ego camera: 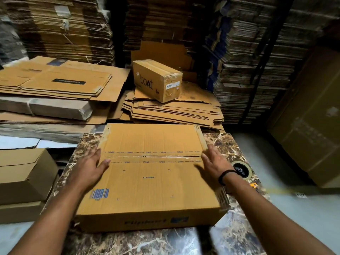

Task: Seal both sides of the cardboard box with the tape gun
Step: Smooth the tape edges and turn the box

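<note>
A flat brown cardboard box [150,181] lies on the marble-patterned table [139,242], top up, its two flaps meeting at a seam printed with "TAPING". My left hand [90,166] rests with straight fingers on the box's left edge beside the seam. Opposite it, my right hand [211,162] lies flat against the right edge, a black band on the wrist. A roll of tape on the tape gun [242,169] sits on the table just right of my right wrist, partly hidden by it.
A sealed "boat" box [156,80] stands on a stack of flattened cartons [173,111] behind the table. More flat cardboard [55,83] lies at back left, assembled boxes [22,177] at left, a large wrapped carton [309,118] at right. Tall cardboard stacks fill the background.
</note>
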A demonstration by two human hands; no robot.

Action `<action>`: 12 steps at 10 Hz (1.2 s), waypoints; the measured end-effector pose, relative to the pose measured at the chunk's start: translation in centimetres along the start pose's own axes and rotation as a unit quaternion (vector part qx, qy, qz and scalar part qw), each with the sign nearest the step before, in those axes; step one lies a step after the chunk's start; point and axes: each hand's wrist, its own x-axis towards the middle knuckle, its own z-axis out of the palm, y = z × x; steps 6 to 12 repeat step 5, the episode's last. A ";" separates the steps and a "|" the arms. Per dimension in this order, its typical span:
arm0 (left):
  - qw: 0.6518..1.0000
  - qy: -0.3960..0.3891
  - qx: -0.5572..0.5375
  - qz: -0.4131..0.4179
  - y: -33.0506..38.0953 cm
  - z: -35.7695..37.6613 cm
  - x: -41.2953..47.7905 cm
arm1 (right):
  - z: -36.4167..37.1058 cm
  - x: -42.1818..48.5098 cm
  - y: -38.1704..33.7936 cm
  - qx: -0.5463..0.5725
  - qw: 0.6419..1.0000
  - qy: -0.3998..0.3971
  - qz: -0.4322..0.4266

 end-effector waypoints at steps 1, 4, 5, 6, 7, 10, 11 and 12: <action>0.998 -0.043 0.036 0.018 1.4 0.7 2.4 | 0.2 3.0 -1.6 -0.060 0.997 -0.052 -0.002; 0.993 -0.055 0.095 0.033 0.9 0.9 2.7 | -0.1 3.5 -2.3 -0.100 0.992 -0.073 0.013; 0.994 -0.025 0.087 0.062 2.9 -1.5 3.1 | -2.6 3.4 -4.2 -0.091 0.995 0.012 -0.028; 0.994 -0.025 0.087 0.062 2.9 -1.5 3.1 | -2.6 3.4 -4.2 -0.091 0.995 0.012 -0.028; 0.994 -0.025 0.087 0.062 2.9 -1.5 3.1 | -2.6 3.4 -4.2 -0.091 0.995 0.012 -0.028; 0.994 -0.025 0.087 0.062 2.9 -1.5 3.1 | -2.6 3.4 -4.2 -0.091 0.995 0.012 -0.028; 0.994 -0.025 0.087 0.062 2.9 -1.5 3.1 | -2.6 3.4 -4.2 -0.091 0.995 0.012 -0.028; 0.994 -0.025 0.087 0.062 2.9 -1.5 3.1 | -2.6 3.4 -4.2 -0.091 0.995 0.012 -0.028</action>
